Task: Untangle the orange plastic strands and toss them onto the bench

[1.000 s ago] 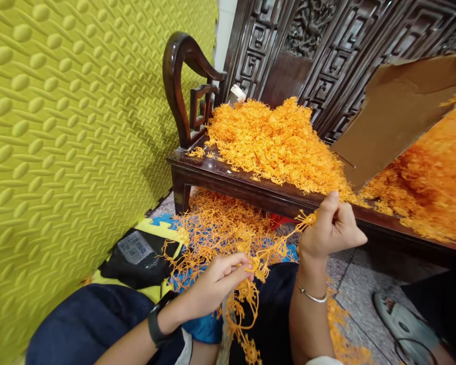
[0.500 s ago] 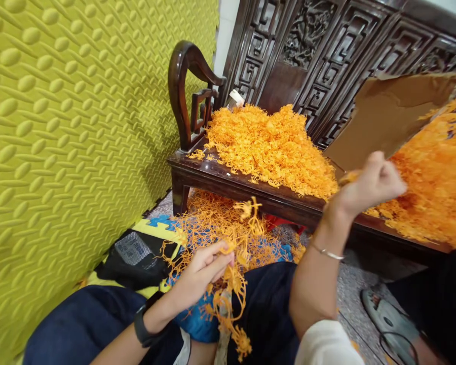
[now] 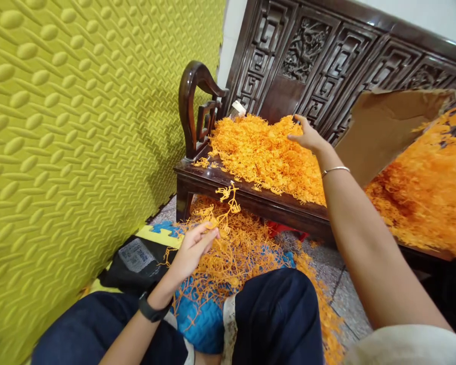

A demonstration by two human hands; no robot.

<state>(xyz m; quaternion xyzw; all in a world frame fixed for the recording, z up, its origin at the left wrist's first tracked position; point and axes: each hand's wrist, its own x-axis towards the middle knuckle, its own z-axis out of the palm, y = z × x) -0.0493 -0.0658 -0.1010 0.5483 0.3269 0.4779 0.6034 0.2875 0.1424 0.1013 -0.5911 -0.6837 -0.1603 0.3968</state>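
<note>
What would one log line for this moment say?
left hand: pinching orange sprig | right hand: open, over orange pile | bench: holds pile, cardboard

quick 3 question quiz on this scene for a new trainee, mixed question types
1. True or false: the right hand touches the heap of small orange plastic pieces on the dark carved wooden bench.
2. The left hand is: A) flat on the bench B) pinching a branching orange plastic strand C) gripping the right hand.
3. Which wrist wears the black band?
Key: 1 true; 2 B; 3 left.
</note>
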